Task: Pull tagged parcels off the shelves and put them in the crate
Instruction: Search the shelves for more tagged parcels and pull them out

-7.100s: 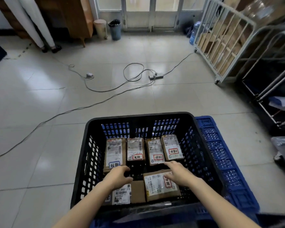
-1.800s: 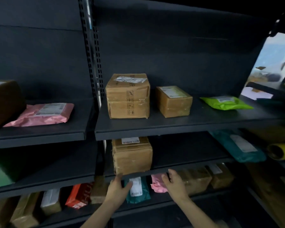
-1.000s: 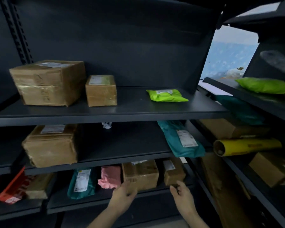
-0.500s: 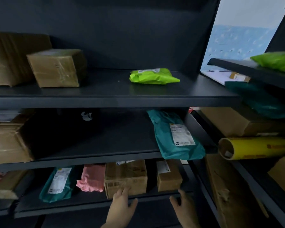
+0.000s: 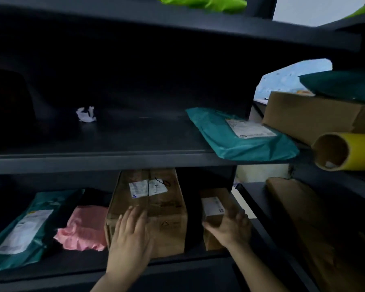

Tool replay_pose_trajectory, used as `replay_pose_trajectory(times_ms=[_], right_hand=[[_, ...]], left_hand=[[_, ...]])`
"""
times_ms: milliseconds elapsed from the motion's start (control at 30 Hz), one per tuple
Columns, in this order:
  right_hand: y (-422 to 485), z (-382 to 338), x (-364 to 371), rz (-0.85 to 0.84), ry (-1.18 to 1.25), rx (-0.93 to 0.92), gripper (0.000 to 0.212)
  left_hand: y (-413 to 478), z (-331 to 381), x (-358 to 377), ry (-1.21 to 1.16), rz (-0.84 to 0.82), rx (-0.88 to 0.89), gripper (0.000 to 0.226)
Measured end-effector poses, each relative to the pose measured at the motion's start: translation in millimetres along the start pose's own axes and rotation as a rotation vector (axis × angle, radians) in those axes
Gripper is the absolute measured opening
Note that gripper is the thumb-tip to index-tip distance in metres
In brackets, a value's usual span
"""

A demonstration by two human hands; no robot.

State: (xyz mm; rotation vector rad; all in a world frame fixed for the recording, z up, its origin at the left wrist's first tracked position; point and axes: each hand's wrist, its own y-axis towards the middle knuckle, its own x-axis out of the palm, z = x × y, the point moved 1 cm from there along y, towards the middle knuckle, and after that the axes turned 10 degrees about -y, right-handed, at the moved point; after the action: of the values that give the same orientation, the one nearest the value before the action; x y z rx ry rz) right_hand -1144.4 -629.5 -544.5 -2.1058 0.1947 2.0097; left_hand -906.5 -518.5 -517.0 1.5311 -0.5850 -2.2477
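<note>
– Where are the hands?

– Both on the bottom shelf [image 5: 135, 268]. The left hand [image 5: 131, 239] lies spread and flat on the front top edge of the large taped brown cardboard box with a white label [image 5: 150, 207]. The right hand [image 5: 230, 225] looks cupped round the front corner of the small brown cardboard box with a white label [image 5: 214, 209] just beside it; the blur hides whether it grips.

– How would they handle?

– Stiff, I'd judge, with firm edges and slick tape. The big one probably wants two hands low on opposite sides. The small one should lift one-handed across its width.

– And the bags?

– The teal plastic mailer bag [image 5: 23, 230] and crumpled pink plastic mailer bag [image 5: 82, 228] to the left look soft and light.
</note>
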Motion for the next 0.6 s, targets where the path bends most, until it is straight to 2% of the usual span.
replay_pose_trajectory(times_ms=[100, 200, 267, 367, 433, 500, 533, 600], right_hand=[[5, -6, 15, 0.071, -0.073, 0.0, 0.111], [2, -1, 17, 0.103, 0.003, -0.006, 0.104], [-1, 7, 13, 0.161, 0.1, -0.032, 0.096], [-4, 27, 12, 0.207, 0.404, -0.051, 0.086], [-5, 38, 17, 0.094, 0.708, -0.04, 0.078], [-8, 42, 27, 0.02, 0.994, -0.023, 0.053], [-10, 41, 31, -0.014, 1.082, -0.002, 0.04], [-14, 39, 38, -0.057, 1.164, 0.031, 0.036]], left_hand=[[-5, -5, 18, 0.017, 0.007, -0.005, 0.044], [-9, -5, 31, -0.005, 0.004, -0.041, 0.061], [-8, -5, 36, -0.007, 0.021, -0.023, 0.061], [-5, -8, 44, -0.029, 0.053, -0.016, 0.063], [-7, -9, 48, -0.044, 0.061, -0.021, 0.066], [-8, -8, 49, -0.058, 0.072, -0.021, 0.068], [-7, -7, 48, -0.059, 0.074, -0.022, 0.068], [-8, -7, 47, -0.06, 0.074, -0.012, 0.069]])
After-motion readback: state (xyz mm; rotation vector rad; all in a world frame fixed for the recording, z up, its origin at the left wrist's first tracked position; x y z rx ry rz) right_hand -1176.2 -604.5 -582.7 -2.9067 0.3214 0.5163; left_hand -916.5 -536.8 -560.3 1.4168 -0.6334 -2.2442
